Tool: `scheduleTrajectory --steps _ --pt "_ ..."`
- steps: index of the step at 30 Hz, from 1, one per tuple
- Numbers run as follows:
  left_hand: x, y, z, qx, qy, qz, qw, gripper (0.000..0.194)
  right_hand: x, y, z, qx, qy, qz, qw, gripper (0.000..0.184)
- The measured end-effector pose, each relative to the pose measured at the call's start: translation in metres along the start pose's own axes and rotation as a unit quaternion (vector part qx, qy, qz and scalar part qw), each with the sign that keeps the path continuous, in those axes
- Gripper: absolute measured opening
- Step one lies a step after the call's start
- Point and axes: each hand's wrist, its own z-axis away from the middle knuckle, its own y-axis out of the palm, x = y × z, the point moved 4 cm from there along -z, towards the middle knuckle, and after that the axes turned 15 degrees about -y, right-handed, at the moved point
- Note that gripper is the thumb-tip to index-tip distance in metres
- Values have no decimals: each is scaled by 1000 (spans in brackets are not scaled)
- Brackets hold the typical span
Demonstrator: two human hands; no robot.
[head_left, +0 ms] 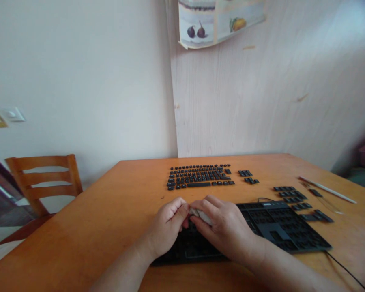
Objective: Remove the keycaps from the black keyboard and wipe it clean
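Note:
Above the black keyboard base point(273, 227), whose keys are off, both hands meet fingertip to fingertip. My left hand point(168, 225) is closed in a pinch, thumb against fingers; what it grips is mostly hidden, with only a dark spot showing at the fingertips. In my right hand point(228, 227) a crumpled whitish cloth or tissue point(202, 215) is bunched between thumb and fingers, pressed up to the left fingertips. Behind the hands, loose black keycaps point(200, 177) lie in keyboard rows, with a long space bar point(199, 185) at the front.
More keycaps sit in groups point(288, 194) to the right of the base. Past them lie a thin white stick point(327, 189) and fine wire-like pieces. A black cable point(346, 269) runs off the base at the right front. A wooden chair point(44, 178) stands left of the table.

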Motion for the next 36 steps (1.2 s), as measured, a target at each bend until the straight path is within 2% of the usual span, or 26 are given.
scheduleTrajectory --steps 3,7,12,15,19,24,28,36 --pt "0 2 0 12 -9 6 1000 40 1 -3 0 -8 -7 -11 1000 18" --pt "-2 -2 -1 2 -1 22 1000 38 -8 -9 0 -53 7 -69 996 18" --pt "7 -26 -11 -131 -2 63 989 36 -34 -24 3 -68 70 -72 993 15" --pt "18 -39 -20 -197 -9 71 978 37 -47 -32 5 -50 98 -60 992 15" --pt "31 -44 -29 -230 -27 82 969 40 -60 -42 9 -7 120 -17 993 16" --pt "39 -47 -36 -241 -43 108 963 42 -76 -49 16 78 150 12 985 17" --pt "43 -49 -38 -243 -55 121 961 44 -84 -50 21 114 169 33 978 16" --pt "50 -48 -42 -231 -67 122 963 46 -75 -32 19 166 143 58 974 13"
